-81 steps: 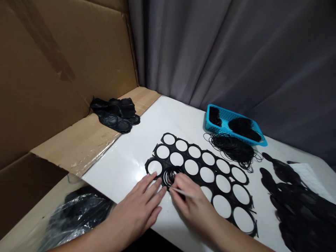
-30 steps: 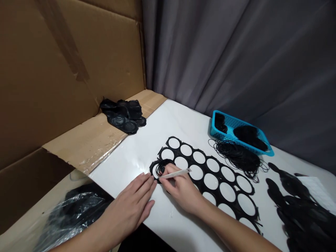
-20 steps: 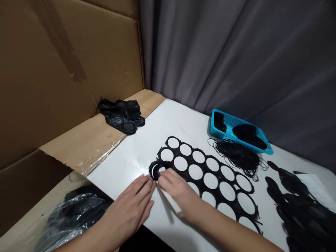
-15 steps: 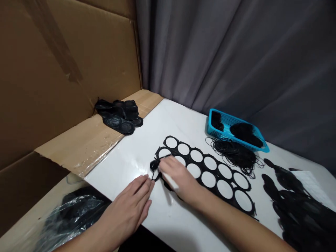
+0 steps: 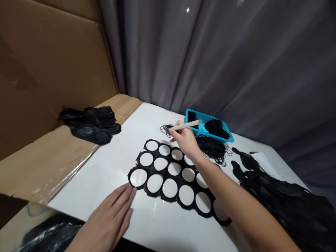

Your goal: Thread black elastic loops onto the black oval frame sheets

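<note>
A black rubber-like sheet point(image 5: 156, 170) with rows of round holes lies flat on the white table point(image 5: 110, 171). My left hand point(image 5: 111, 213) rests with fingers stretched out, its fingertips at the near left corner of the sheet. Above the sheet's far edge, my right hand point(image 5: 185, 138) is closed around a slim white pen-like stick point(image 5: 187, 125). A small bunch of thin black rings point(image 5: 166, 130) is at that hand's fingertips; whether they hang from the stick or the fingers, I cannot tell. My right forearm hides part of the sheet.
A blue basket point(image 5: 231, 139) holding black rings stands at the back, with a loose heap of thin black rings point(image 5: 210, 146) before it. Black sheets point(image 5: 273, 196) pile up on the right. Folded black sheets point(image 5: 91, 126) lie on cardboard point(image 5: 52, 161) at left.
My right hand has moved from the sheet's near left corner to beyond its far edge, carrying the rings. The left hand stays at the corner. The view has shifted right.
</note>
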Available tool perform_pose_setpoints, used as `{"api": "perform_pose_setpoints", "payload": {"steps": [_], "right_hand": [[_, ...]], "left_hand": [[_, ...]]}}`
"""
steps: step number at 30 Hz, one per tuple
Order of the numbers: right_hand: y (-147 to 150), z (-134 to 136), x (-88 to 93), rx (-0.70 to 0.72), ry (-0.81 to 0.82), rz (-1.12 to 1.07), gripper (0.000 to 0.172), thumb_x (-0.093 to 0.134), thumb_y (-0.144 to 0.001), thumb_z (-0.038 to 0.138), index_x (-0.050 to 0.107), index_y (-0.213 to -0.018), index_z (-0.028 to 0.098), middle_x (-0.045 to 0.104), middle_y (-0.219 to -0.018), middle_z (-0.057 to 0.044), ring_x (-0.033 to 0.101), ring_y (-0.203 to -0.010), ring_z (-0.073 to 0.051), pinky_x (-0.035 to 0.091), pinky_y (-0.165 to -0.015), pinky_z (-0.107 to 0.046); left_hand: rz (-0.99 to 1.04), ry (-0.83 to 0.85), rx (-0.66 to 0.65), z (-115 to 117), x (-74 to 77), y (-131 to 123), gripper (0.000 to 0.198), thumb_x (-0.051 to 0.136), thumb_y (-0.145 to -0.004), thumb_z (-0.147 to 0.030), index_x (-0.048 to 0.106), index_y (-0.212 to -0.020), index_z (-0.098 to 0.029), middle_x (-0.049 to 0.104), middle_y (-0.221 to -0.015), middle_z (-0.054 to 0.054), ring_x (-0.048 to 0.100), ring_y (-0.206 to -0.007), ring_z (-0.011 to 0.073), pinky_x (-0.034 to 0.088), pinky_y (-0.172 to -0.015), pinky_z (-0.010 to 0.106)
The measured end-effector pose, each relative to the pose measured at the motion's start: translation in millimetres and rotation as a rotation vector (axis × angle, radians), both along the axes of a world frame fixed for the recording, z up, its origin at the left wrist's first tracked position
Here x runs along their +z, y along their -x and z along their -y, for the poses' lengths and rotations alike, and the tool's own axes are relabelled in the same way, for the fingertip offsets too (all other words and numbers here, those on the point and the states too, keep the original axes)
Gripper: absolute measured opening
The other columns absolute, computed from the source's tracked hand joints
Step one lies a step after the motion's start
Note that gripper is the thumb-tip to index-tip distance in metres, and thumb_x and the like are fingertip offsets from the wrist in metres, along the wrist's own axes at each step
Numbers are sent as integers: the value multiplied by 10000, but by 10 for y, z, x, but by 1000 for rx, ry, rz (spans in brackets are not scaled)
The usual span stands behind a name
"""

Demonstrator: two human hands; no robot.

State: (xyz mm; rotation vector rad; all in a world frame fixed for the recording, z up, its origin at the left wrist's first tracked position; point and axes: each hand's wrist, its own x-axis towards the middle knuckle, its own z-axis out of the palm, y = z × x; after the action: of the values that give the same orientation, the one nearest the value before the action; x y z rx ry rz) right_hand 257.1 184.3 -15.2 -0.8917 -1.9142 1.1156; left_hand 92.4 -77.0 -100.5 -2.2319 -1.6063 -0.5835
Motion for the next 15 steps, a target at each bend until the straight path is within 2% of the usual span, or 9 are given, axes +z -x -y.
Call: {"api": "perform_pose_setpoints", "payload": {"steps": [3, 5, 7, 10, 13, 15], "right_hand": [[-275, 89, -18, 75, 404, -138, 298, 707, -769, 365, 454, -707, 220, 540, -744, 21, 584, -734, -145, 518, -529, -223], [-477, 194, -65, 104, 572, -160, 349, 771, -728, 393, 472, -733, 211, 610, -774, -1, 642, -771, -162, 516, -500, -205], [-676, 312, -122, 119, 674, -164, 385, 799, -717, 417, 480, -750, 205, 659, -798, -29, 691, -828, -196, 514, -482, -198], [-941, 451, -198, 124, 699, -155, 373, 783, -745, 426, 483, -754, 205, 683, -798, -38, 712, -848, -209, 510, -481, -198], [-1139, 440, -221, 86, 604, -86, 325, 749, -774, 394, 488, -738, 202, 660, -743, 13, 650, -614, -120, 465, -473, -188], [-1244, 296, -199, 34, 525, -48, 306, 748, -759, 375, 502, -724, 198, 636, -712, 38, 573, -514, -83, 448, -471, -194]], "left_hand": [[118, 49, -15, -69, 110, 91, 316, 475, -1027, -369, 665, -1234, -226, 703, -1200, 50, 672, -1064, 222, 544, -913, 323], [187, 80, -31, -147, 190, 161, 298, 474, -1024, -398, 675, -1197, -260, 710, -1123, 36, 685, -970, 199, 558, -836, 287], [219, 81, -47, -262, 251, 230, 289, 459, -1028, -397, 673, -1177, -273, 706, -1067, 29, 681, -921, 190, 555, -792, 275], [191, 39, -131, -491, 296, 285, 264, 462, -1021, -384, 684, -1130, -290, 700, -1017, 19, 675, -880, 187, 543, -753, 277], [190, 30, -176, -720, 314, 239, 292, 436, -1030, -404, 699, -1088, -290, 698, -1018, 25, 670, -894, 198, 536, -770, 297], [206, 64, -163, -833, 332, 170, 330, 411, -1042, -428, 702, -1086, -279, 695, -1033, 37, 666, -911, 207, 536, -781, 310]]}}
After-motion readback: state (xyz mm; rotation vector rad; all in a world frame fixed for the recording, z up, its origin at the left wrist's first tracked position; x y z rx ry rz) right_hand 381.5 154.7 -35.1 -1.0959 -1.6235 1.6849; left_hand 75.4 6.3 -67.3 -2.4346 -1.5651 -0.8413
